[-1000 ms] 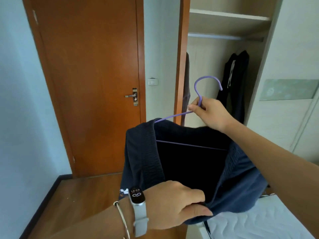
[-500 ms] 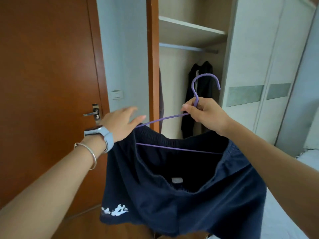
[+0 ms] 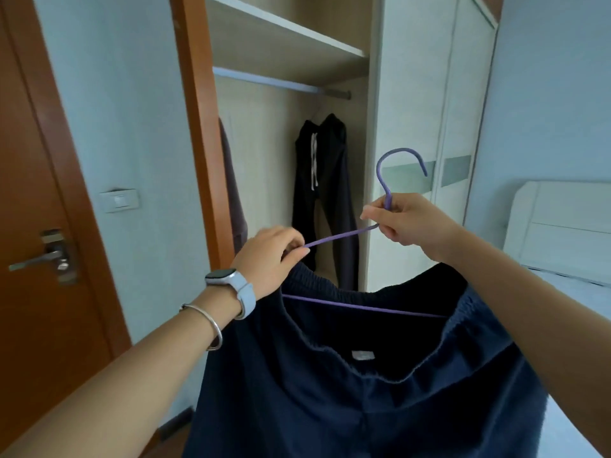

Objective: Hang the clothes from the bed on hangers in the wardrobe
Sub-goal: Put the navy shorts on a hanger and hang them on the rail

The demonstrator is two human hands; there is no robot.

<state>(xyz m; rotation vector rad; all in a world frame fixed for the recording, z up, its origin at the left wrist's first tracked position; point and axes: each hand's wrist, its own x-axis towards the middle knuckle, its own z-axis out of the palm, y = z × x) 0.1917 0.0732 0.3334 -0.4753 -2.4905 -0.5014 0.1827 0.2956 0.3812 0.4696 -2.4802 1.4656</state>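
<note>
Risk: shorts (image 3: 330,401), waistband stretched over hanger (image 3: 363,306) before the wardrobe (image 3: 264,160), may slip off if I tilt it reaching for the rail (image 3: 281,82); right hand (image 3: 408,224) grips its neck, left hand (image 3: 269,257) pinches its arm.

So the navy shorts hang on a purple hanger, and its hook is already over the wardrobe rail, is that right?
Not quite. The head view shows the hook of the purple hanger in the air, not on the wardrobe rail, which runs higher up. The right hand holds the hanger just under the hook. The navy shorts do hang on it, as you said.
</note>
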